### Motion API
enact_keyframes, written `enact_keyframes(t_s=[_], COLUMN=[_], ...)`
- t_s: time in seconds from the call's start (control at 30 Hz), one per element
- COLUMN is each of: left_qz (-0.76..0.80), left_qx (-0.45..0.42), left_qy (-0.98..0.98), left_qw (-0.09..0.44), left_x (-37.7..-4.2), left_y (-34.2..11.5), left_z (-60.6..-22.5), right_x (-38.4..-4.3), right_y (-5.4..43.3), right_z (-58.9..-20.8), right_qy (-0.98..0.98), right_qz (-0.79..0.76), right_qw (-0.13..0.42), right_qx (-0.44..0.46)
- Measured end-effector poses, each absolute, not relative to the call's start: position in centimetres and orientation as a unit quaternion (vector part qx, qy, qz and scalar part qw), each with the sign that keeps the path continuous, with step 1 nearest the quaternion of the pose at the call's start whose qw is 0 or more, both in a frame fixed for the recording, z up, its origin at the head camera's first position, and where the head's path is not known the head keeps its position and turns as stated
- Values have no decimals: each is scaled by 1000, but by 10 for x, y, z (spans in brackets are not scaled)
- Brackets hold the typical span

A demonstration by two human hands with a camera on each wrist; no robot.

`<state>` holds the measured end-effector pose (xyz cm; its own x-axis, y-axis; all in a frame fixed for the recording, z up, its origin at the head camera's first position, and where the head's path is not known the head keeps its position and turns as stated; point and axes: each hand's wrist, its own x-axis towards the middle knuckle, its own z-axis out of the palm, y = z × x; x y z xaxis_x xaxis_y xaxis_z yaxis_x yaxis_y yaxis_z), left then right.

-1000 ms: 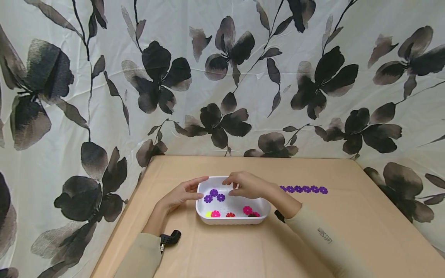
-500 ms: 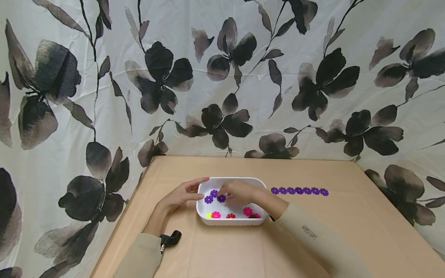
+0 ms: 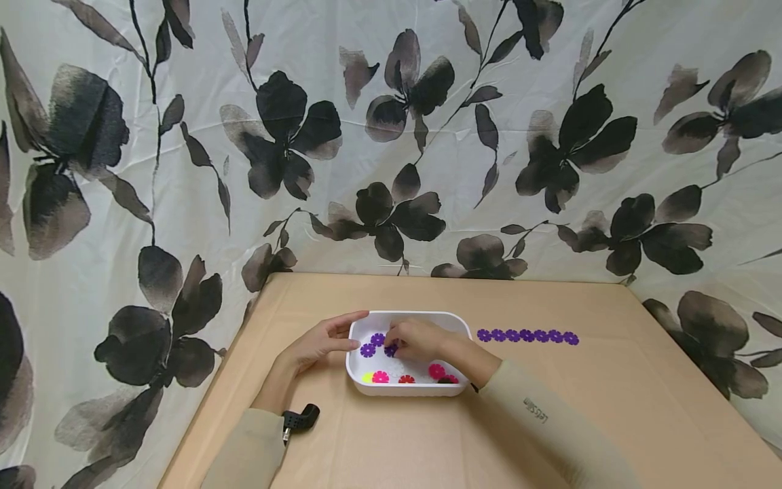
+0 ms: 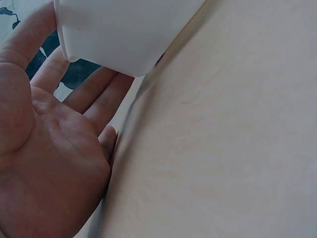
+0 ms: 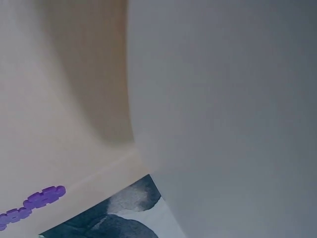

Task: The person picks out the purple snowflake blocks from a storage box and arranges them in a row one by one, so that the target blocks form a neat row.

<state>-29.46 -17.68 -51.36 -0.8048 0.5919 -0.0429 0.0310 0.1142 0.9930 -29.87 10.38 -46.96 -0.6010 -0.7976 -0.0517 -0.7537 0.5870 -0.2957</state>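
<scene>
A white tray (image 3: pixel 409 389) sits on the table with flower-shaped plastic discs in it. My left hand (image 3: pixel 320 343) rests against its left end, thumb on the near side and index finger at the far corner. From the left wrist, straight fingers (image 4: pixel 99 94) touch the tray's outer wall (image 4: pixel 119 34). Inside the tray, my right hand (image 3: pixel 418 339) has curled fingers at a purple flower-shaped disc (image 3: pixel 390 351), pinching at its edge and partly covering it. Two more purple discs (image 3: pixel 367 350) lie just left of it. The right wrist view shows no hand, only the tray's blurred wall (image 5: pixel 223 109).
Right of the tray, several purple discs (image 3: pixel 527 335) form a straight row on the table (image 3: pixel 379 441). Pink discs (image 3: pixel 436 371), a red one (image 3: pixel 406 379) and a yellow one (image 3: pixel 367 377) lie along the tray's near side. A floral cloth (image 3: pixel 391 156) hangs behind the table.
My right hand has moved down and left into the tray, its fingers reaching the rightmost purple disc of the three. The left hand keeps its place at the tray's end.
</scene>
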Motion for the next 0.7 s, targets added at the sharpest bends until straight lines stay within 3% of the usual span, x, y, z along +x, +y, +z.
enact_keyframes(t_s=[0.7], left_qz=[627], left_qx=[209], left_qy=[717], left_qw=[222], left_x=[-293], left_y=[-176], left_z=[-513], right_x=[-301], right_y=[106], right_z=[-468], right_qy=[884], right_qz=[-163], right_qw=[112], right_qx=[-424])
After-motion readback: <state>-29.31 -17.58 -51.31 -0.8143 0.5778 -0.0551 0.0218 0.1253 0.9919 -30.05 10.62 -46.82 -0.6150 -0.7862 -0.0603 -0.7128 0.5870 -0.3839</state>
